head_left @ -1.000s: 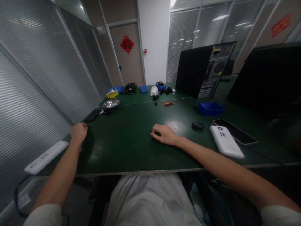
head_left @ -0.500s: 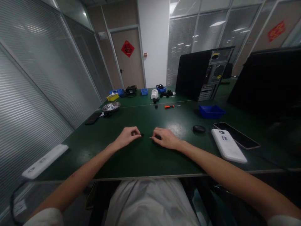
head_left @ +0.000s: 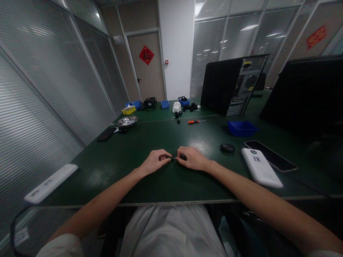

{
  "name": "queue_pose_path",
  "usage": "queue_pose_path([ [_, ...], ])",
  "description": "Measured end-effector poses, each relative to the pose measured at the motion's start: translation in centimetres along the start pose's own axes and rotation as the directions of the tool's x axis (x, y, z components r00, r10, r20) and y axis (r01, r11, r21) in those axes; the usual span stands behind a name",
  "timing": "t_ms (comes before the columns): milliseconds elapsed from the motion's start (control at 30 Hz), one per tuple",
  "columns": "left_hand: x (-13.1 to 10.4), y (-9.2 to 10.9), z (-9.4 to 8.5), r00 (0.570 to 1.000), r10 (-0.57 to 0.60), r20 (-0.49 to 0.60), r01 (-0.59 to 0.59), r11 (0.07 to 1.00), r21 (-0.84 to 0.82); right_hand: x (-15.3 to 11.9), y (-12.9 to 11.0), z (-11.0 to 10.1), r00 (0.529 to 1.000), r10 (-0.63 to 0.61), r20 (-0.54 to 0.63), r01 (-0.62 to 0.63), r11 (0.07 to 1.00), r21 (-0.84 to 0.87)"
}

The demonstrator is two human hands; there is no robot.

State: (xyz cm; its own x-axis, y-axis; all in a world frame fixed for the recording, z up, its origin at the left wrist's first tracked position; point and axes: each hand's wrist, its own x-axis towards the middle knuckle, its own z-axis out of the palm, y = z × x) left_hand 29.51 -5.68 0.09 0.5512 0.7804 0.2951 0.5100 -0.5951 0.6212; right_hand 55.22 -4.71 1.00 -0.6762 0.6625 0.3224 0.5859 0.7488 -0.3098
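Observation:
Over the green table (head_left: 150,192), my left hand (head_left: 155,162) pinches a small black piece (head_left: 172,158) between thumb and forefinger. Facing it, my right hand (head_left: 193,158) is closed in a pinch around a thin, light-coloured pin-like part (head_left: 175,158), whose end points at the black piece. The fingertips of both hands are almost together, and the two small parts meet or nearly meet between them; I cannot tell whether one is inside the other. Both parts are too small to name more exactly, and my fingers hide most of them.
To the right lie a black mouse (head_left: 227,148), a white device (head_left: 261,167), a phone (head_left: 270,155) and a blue tray (head_left: 242,128). Farther back are an orange screwdriver (head_left: 193,122), a metal bowl (head_left: 127,121) and a computer tower (head_left: 233,85). Another white device (head_left: 50,183) is at left.
My left hand has moved right with the black piece, closing the gap to my right hand. The right hand has stayed almost in place.

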Motion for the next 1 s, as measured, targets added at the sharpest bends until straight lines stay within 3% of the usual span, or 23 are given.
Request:
queue_pose_path([
  [300, -0.13, 0.43, -0.36, 0.998, 0.07, 0.006, -0.07, 0.998, 0.005, 0.05, -0.45, 0.24, 1.0, -0.005, -0.014, 0.005, 1.0, -0.007],
  [667, 0.07, -0.29, 0.14, 0.994, -0.107, -0.028, 0.1, 0.98, -0.17, 0.08, -0.22, 0.95, 0.997, -0.013, -0.073, 0.018, 0.998, 0.059],
  [900, -0.12, 0.16, -0.01, 0.999, -0.016, -0.039, 0.015, 1.0, -0.022, -0.02, -0.51, 0.67, 0.999, -0.036, -0.024, 0.036, 0.999, 0.0],
  [1000, -0.04, 0.02, 0.01, 0.997, -0.071, -0.028, 0.068, 0.992, -0.102, 0.01, -0.63, 0.72, 0.999, -0.038, -0.031, 0.037, 0.999, -0.011],
])
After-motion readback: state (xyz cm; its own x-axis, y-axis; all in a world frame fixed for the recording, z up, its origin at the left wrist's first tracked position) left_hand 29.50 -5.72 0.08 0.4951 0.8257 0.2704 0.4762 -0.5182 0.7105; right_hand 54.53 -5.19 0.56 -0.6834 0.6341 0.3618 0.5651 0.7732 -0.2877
